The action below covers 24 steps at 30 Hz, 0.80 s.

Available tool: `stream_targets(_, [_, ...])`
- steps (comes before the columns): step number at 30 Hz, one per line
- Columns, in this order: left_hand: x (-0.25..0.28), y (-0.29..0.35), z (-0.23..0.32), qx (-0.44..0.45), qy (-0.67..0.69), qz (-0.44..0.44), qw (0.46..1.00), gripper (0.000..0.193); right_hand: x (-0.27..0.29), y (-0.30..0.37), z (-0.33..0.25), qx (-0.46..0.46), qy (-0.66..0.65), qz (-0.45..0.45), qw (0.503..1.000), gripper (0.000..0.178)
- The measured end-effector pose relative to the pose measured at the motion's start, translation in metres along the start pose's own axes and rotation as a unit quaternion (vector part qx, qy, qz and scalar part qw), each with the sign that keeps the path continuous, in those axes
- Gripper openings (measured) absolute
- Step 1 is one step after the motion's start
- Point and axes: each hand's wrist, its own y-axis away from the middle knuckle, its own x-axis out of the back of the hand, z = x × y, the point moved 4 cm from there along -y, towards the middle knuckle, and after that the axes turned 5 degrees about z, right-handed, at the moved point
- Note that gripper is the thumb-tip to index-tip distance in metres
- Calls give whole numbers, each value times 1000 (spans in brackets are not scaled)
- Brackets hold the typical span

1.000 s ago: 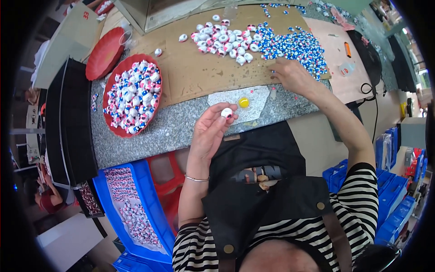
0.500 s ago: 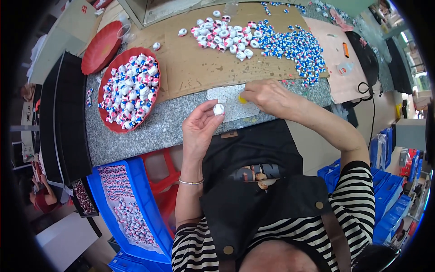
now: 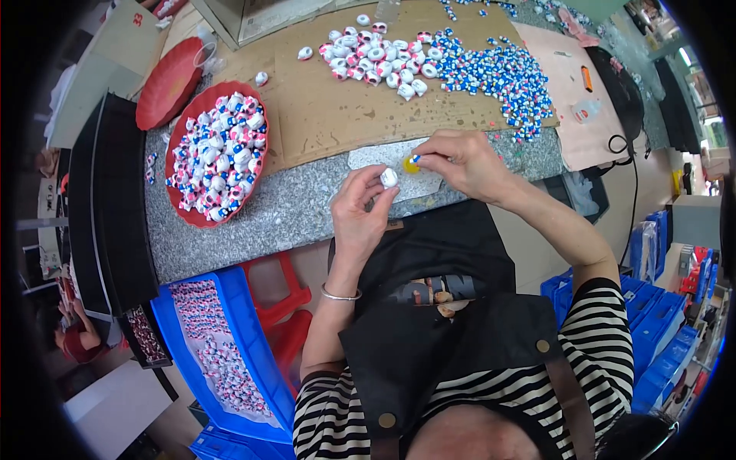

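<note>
Above the grey speckled stone worktop point(image 3: 295, 203), the left hand point(image 3: 359, 205), now nearer the right hand point(image 3: 471, 162), pinches a rounded white piece point(image 3: 389, 178). Beside a round yellow patch point(image 3: 408, 166), the right hand clamps a tiny blue-and-white piece point(image 3: 416, 159), bringing both pieces close

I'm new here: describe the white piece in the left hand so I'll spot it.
Find the brown cardboard on the grey worktop. Below it in view, the left hand pinches one rounded white piece. Unlike the pink-and-white pieces heaped on the cardboard, it is held.
</note>
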Motion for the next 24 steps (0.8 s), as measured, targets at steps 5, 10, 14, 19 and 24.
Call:
stream_targets(5, [-16, 2, 5, -26, 8, -24, 999, 31, -14, 19, 12, -364, -440, -44, 820, 13])
stream_targets(10, [-15, -3, 16, 63, 104, -145, 982, 26, 9, 11, -9, -165, -259, -44, 951, 13])
stream_targets(14, [-18, -3, 23, 110, 119, -211, 964, 24, 21, 7, -26, -59, -209, -13, 976, 15])
stream_targets(19, [-10, -4, 23, 138, 45, -186, 972, 24, 6, 7, -14, -105, -247, -38, 963, 16])
stream_targets(24, [79, -39, 71, -90, -153, 23, 984, 18, 28, -2, 61, -4, 84, 115, 990, 17])
